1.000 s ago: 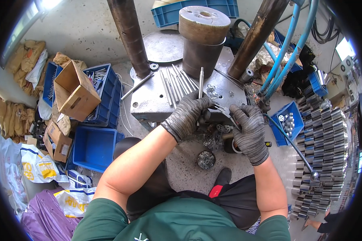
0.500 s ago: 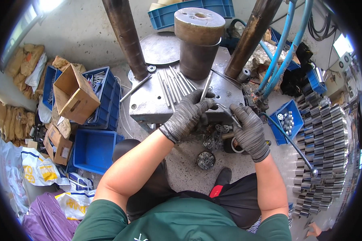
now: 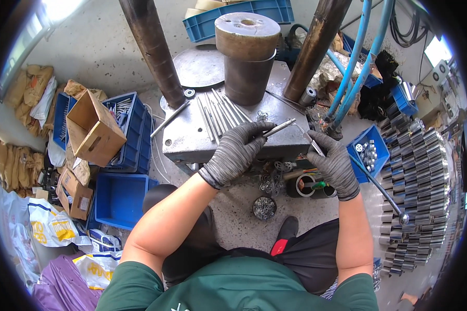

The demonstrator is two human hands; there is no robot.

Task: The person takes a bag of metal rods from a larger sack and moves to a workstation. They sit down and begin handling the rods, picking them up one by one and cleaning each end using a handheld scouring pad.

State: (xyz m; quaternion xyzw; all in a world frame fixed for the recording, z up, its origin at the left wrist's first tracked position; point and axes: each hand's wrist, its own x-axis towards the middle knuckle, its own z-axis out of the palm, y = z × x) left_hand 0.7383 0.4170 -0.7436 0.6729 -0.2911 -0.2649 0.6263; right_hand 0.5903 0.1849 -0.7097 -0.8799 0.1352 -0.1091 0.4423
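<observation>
Both gloved hands grip metal rods at the near edge of the steel tabletop.

Left hand (image 3: 237, 151): fingers (image 3: 259, 128) closed around a short metal rod (image 3: 278, 127). Right hand (image 3: 333, 159): fingers closed on a thin bent rod (image 3: 307, 133). Loose rods (image 3: 219, 112) lie at the tabletop (image 3: 187, 137) centre. An open brown carton (image 3: 91, 132) sits in a blue crate (image 3: 136, 136) on the concrete floor (image 3: 96, 54) beyond the left edge.

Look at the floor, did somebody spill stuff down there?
Yes, it looks that way. Small metal rings and washers lie loose on the concrete under the steel block, near a round tin of washers. On the left, an open cardboard box sits tilted on a blue crate. Nothing looks broken.
</observation>
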